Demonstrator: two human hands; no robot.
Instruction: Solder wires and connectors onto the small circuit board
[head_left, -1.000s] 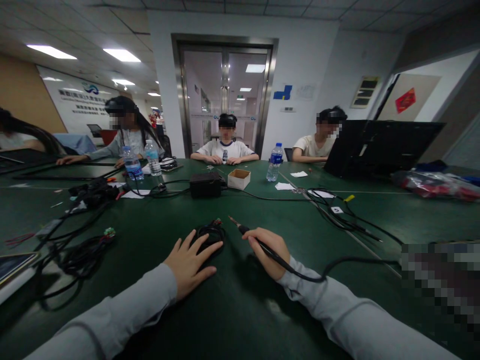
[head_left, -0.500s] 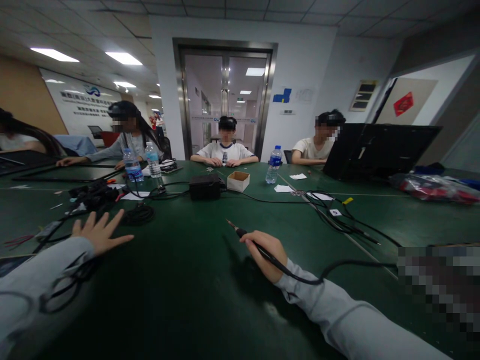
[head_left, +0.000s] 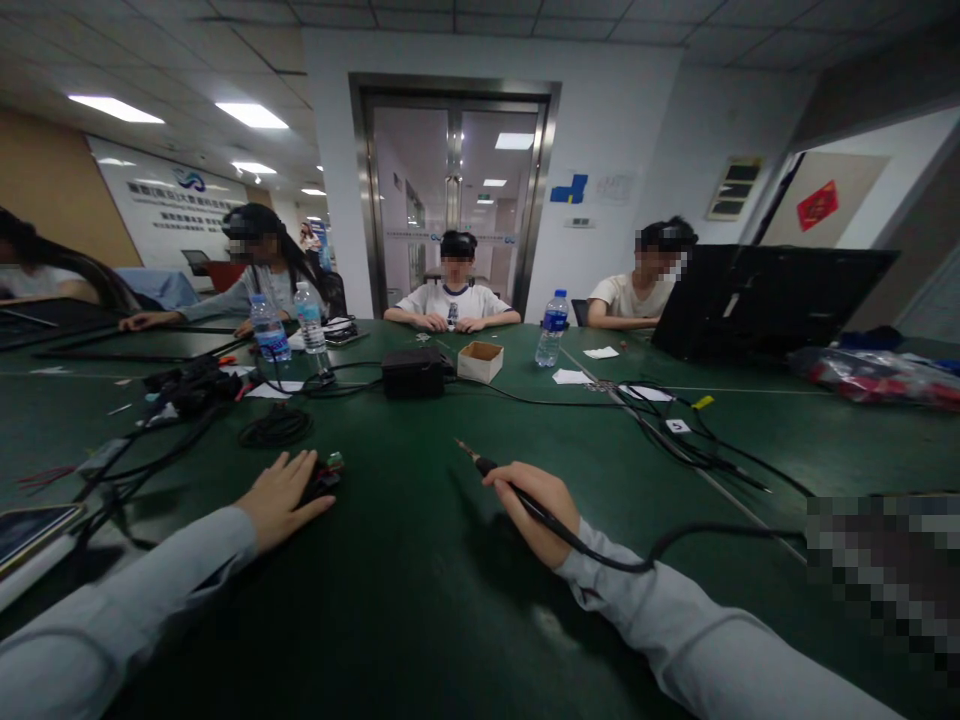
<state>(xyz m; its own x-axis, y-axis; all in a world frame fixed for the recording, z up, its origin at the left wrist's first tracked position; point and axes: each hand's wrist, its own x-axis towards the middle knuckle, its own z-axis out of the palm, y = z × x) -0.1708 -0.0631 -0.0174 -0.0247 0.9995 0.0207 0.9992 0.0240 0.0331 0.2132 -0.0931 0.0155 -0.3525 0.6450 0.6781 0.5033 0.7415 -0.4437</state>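
Observation:
My right hand [head_left: 536, 505] holds a soldering iron [head_left: 517, 490] in a pen-like grip. The iron's bare tip points up and left above the green table [head_left: 420, 580], touching nothing, and its black cable runs back over my sleeve to the right. My left hand [head_left: 281, 497] rests low on the table, with a small dark electronic part with a green board [head_left: 330, 468] between its fingers and thumb. Most of the fingers' inner side and part of this piece are hidden. A coil of black cable [head_left: 276, 427] lies just beyond my left hand.
A black box [head_left: 413, 373] and an open small carton [head_left: 480, 363] stand ahead. Water bottles [head_left: 552, 328] stand farther back. Cables [head_left: 694, 445] lie at right; a phone [head_left: 37, 530] lies at left. Several people, one a seated person [head_left: 454, 300], are around the table.
My left hand has moved right from its spread pose, and the small electronic part now shows at its fingers. My right hand and the soldering iron have stayed nearly still.

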